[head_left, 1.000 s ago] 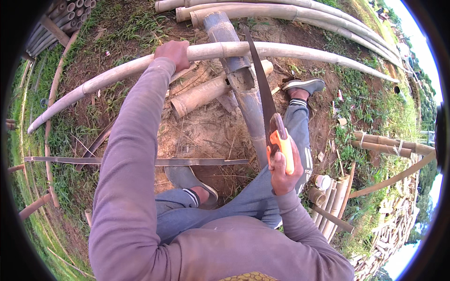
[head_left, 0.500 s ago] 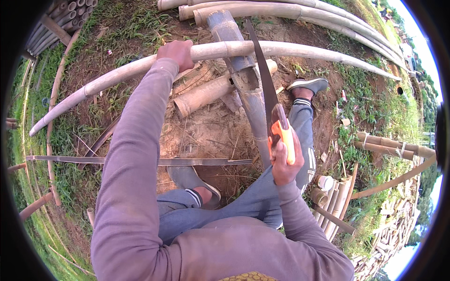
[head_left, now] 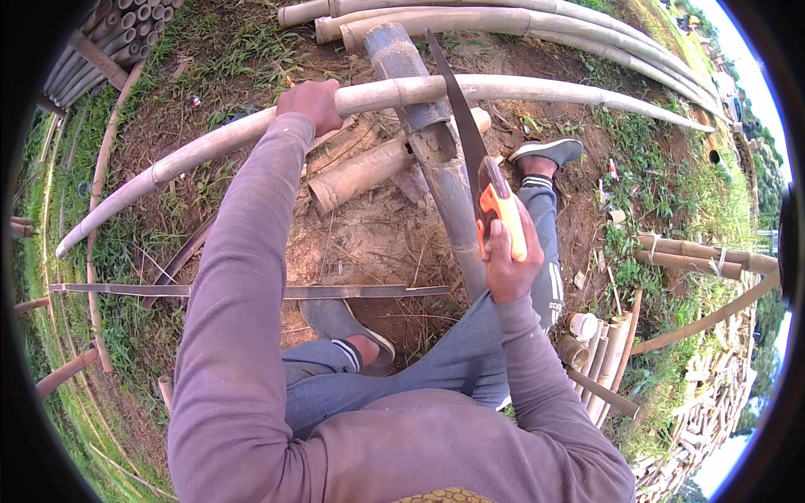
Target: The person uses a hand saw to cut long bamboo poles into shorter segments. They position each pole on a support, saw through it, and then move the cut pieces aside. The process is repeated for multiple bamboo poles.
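Note:
A long pale bamboo pole (head_left: 210, 144) lies crosswise over a thick grey bamboo post (head_left: 399, 60) that slants toward my legs. My left hand (head_left: 310, 107) is wrapped round the pole, left of where it crosses the post. In my right hand (head_left: 515, 270) is a handsaw (head_left: 467, 117), held by its orange and cream handle. The blade points up and away from me and meets the pole just right of the post. Whether its teeth have cut into the pole cannot be made out.
Thick bamboo poles (head_left: 495, 20) lie across the far side. A short bamboo piece (head_left: 360, 176) rests on the dirt by the post. A flat strip (head_left: 360, 292) lies across near my foot (head_left: 352, 331). Cut bamboo lengths (head_left: 605, 360) stand at the right beside a white-lidded container (head_left: 582, 324).
The handsaw and my right hand have moved a little farther forward, the blade sliding along beside the pole. My left hand keeps its hold, and the whole view has shifted slightly.

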`<state>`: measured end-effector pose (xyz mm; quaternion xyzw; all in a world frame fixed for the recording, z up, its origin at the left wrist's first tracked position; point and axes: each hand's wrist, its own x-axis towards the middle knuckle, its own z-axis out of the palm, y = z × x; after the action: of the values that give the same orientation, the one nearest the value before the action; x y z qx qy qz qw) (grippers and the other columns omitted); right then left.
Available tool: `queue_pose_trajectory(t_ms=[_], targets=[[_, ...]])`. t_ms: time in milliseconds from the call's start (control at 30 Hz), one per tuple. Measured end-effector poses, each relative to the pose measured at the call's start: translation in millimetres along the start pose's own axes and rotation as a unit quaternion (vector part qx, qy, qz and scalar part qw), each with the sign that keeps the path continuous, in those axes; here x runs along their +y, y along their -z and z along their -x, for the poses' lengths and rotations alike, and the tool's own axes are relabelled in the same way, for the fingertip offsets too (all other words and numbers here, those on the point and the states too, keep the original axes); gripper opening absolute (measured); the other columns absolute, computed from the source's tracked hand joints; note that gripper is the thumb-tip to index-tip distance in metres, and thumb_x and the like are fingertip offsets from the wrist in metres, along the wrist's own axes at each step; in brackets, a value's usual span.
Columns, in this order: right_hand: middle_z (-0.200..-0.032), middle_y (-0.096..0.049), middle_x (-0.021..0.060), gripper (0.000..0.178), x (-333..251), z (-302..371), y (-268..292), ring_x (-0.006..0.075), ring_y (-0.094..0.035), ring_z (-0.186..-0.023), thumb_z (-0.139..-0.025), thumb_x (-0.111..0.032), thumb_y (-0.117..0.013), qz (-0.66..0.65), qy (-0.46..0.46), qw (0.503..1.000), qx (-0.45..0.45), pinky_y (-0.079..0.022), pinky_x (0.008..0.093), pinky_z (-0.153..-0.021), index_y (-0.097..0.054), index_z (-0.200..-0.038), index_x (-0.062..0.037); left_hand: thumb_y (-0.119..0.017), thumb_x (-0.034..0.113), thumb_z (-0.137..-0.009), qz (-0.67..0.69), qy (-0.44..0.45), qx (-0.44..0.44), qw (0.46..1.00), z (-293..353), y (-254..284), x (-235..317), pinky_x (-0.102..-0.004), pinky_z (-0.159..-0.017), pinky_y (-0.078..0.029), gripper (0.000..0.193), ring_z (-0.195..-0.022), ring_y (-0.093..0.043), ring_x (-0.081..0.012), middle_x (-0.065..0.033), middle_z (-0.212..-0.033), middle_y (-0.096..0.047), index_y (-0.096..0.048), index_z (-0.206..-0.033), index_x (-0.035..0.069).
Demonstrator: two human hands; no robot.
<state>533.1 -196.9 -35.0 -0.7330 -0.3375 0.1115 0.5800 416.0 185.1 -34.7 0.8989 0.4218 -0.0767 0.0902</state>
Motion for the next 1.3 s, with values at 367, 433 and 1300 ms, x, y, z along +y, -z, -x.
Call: queue_pose_trajectory(t_ms=[367, 433, 1300], targets=[[-0.121, -0.076, 0.0136, 0.043, -13, -80, -28, 0.0149, -0.070, -0.106, -0.105, -0.016, -0.075, -0.011, 0.054, 0.998, -0.002, -0.057, 0.0309, -0.093, -0.065, -0.140, 0.0064, -0.082, 0.037, -0.085, -0.001, -0.013, 0.001, 1.000, -6, -15, 2, -0.0497, -0.102, -0.058, 0.054, -0.116, -0.074, -0.0376, -0.0157, -0.121, -0.078, -0.069, -0.134, 0.019], [-0.121, -0.076, 0.0129, 0.044, 4, -68, -22, 0.0144, -0.070, -0.106, -0.105, -0.017, -0.075, -0.006, 0.014, 1.000, -0.018, -0.057, 0.0310, -0.093, -0.065, -0.140, 0.0064, -0.079, 0.032, -0.087, 0.007, -0.004, -0.017, 1.000, 3, -12, 0, -0.0491, -0.101, -0.059, 0.047, -0.116, -0.074, -0.0356, -0.0143, -0.122, -0.078, -0.069, -0.131, 0.018], [-0.133, -0.072, 0.0203, 0.053, -19, 37, 37, 0.0210, -0.072, -0.103, -0.106, -0.026, -0.071, -0.001, -0.015, 1.000, 0.017, -0.058, 0.0315, -0.086, -0.061, -0.142, 0.0123, -0.083, 0.039, -0.089, -0.042, -0.018, 0.078, 0.996, -15, -30, -2, -0.0487, -0.095, -0.059, 0.043, -0.109, -0.076, -0.0332, -0.0110, -0.114, -0.078, -0.064, -0.120, 0.016]])
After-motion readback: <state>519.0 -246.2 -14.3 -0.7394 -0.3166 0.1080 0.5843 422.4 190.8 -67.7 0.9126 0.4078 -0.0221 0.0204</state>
